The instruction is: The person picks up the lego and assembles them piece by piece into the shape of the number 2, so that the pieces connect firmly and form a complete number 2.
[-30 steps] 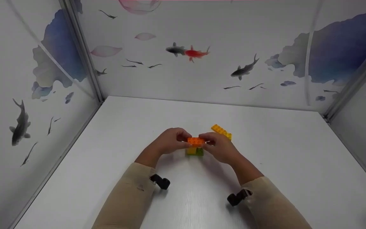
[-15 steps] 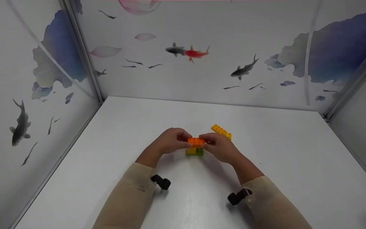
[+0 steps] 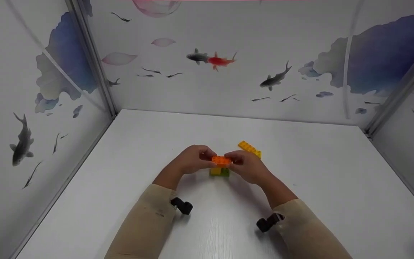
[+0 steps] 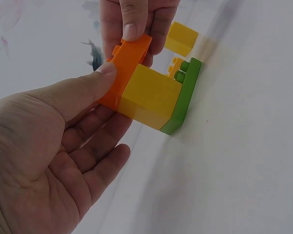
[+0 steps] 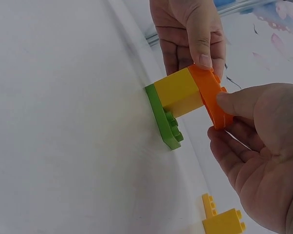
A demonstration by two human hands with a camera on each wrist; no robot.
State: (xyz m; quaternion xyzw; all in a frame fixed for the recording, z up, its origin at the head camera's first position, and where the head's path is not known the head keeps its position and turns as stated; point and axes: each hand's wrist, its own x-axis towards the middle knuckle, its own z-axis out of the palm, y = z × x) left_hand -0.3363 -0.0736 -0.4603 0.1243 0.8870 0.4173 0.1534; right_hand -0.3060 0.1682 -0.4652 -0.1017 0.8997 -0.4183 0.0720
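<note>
An orange toy building brick (image 3: 221, 160) lies across the top of a yellow brick (image 4: 151, 95), which stands on one end of a green plate brick (image 5: 160, 116). The orange brick overhangs the green plate's bare studs. My left hand (image 3: 195, 159) pinches the orange brick's left end between thumb and fingers. At its right end, my right hand (image 3: 247, 165) grips it the same way, thumb on the near side. In both wrist views the orange brick sits right against the yellow one. The fingers behind the brick are partly hidden.
Behind my right hand, a long yellow-orange plate brick (image 3: 247, 146) lies on the white table (image 3: 322, 172), with a yellow brick (image 5: 224, 222) at its near end. White printed walls (image 3: 228, 90) enclose the table's back and sides.
</note>
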